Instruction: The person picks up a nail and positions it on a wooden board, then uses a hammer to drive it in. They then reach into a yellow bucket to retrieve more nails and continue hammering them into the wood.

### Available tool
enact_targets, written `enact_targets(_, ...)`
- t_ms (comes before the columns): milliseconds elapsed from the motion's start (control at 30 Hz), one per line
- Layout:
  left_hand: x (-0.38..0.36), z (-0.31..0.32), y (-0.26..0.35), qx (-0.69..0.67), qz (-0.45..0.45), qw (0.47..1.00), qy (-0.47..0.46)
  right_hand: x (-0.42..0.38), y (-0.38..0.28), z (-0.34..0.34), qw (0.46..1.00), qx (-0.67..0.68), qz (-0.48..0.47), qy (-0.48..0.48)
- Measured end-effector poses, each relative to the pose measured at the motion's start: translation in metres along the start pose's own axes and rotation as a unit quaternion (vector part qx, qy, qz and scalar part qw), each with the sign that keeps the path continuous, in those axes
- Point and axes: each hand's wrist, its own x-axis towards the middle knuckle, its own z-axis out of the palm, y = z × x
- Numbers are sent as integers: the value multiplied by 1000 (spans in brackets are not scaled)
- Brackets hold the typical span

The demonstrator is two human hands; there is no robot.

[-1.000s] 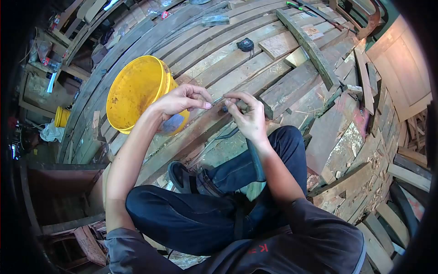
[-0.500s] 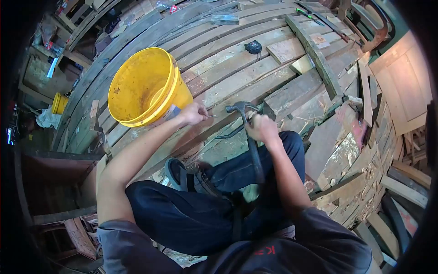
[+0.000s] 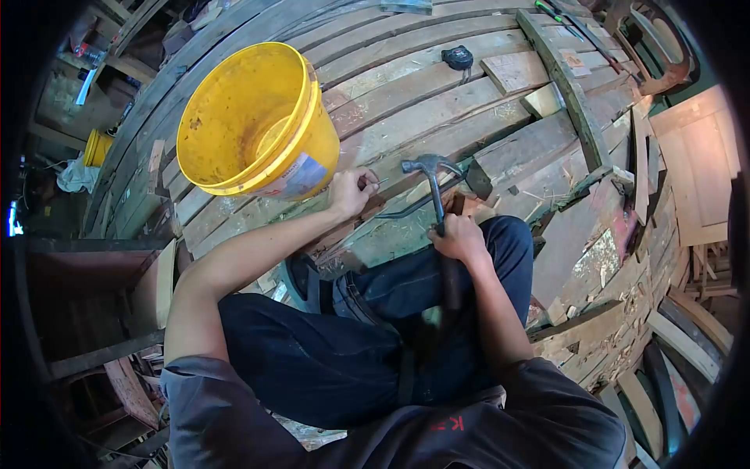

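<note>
My left hand (image 3: 351, 192) pinches a thin nail (image 3: 380, 182) just right of the yellow bucket (image 3: 319, 144). Its fingertips are close together above the wooden planks. In my right hand (image 3: 459, 238) is a claw hammer (image 3: 434, 186), gripped around its handle with the metal head up and pointing away from me. A dark bent bar (image 3: 414, 209) lies on the planks between my hands, passing behind the hammer. The bucket stands tilted in view, its open mouth showing a stained inside.
A long narrow beam (image 3: 566, 94) lies across the slatted planks (image 3: 383, 94). Near it are a black round object (image 3: 457, 57), a flat board (image 3: 516, 71) and a green-handled tool (image 3: 547, 9). Wood scraps lie at the right; a wooden frame stands at the left.
The view has shifted a little. My left hand has moved right and slightly up with the nail. My right hand now sits lower on the hammer handle, farther from the head.
</note>
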Motion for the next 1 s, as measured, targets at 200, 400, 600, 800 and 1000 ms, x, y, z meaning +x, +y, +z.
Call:
enact_targets(200,3,-1,4,0,-14,1000,17,-1,5,0,999,50,-1,-14)
enact_targets(400,-7,-4,-7,27,60,996,61,-3,5,-11,998,18,-11,-57)
enact_targets(600,-10,-14,3,73,53,995,35,-1,12,-5,995,-17,-31,-90)
enact_targets(800,-10,-14,5,68,1,998,12,-2,10,-6,996,11,-32,-77)
enact_targets(1000,-13,-13,4,78,26,996,21,-3,10,-8,997,21,-32,-66)
